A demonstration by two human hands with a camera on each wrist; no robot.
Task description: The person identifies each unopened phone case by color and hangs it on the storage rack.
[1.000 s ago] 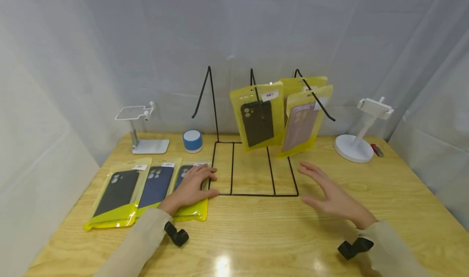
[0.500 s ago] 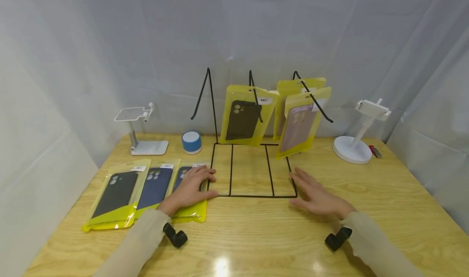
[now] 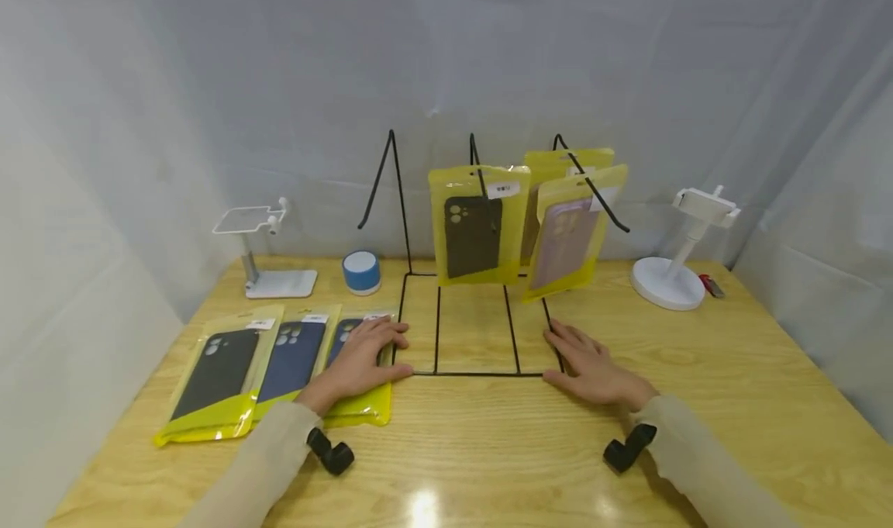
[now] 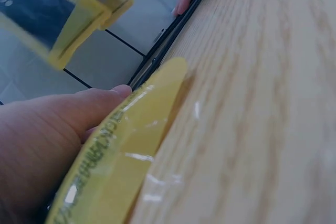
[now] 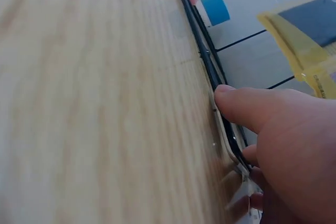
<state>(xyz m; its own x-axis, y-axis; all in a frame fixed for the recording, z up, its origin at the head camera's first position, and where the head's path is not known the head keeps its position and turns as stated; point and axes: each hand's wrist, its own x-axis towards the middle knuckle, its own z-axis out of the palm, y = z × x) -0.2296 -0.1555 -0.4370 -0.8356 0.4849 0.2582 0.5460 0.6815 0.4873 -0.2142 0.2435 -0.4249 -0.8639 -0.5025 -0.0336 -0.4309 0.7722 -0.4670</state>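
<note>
My left hand rests palm-down over a packaged blue phone case, its fingertips right at the left side of a black wire display rack. On the rack's right side, my right hand touches the base wire with fingers extended; in the right wrist view its thumb lies along the bar. A yellow pouch with a black phone case hangs from the middle hook. From the right hook hang a pouch with a lilac phone case and another pouch behind it.
Left of my left hand lie two more pouches, a black phone case and a blue one. Behind them stand a white phone stand and a blue-and-white cylinder. A round-based white stand and a small red-and-grey object are at right.
My right hand has moved left from above the table onto the rack's right edge. The pouch on the middle hook has swung left and partly back. My left hand has stayed in place.
</note>
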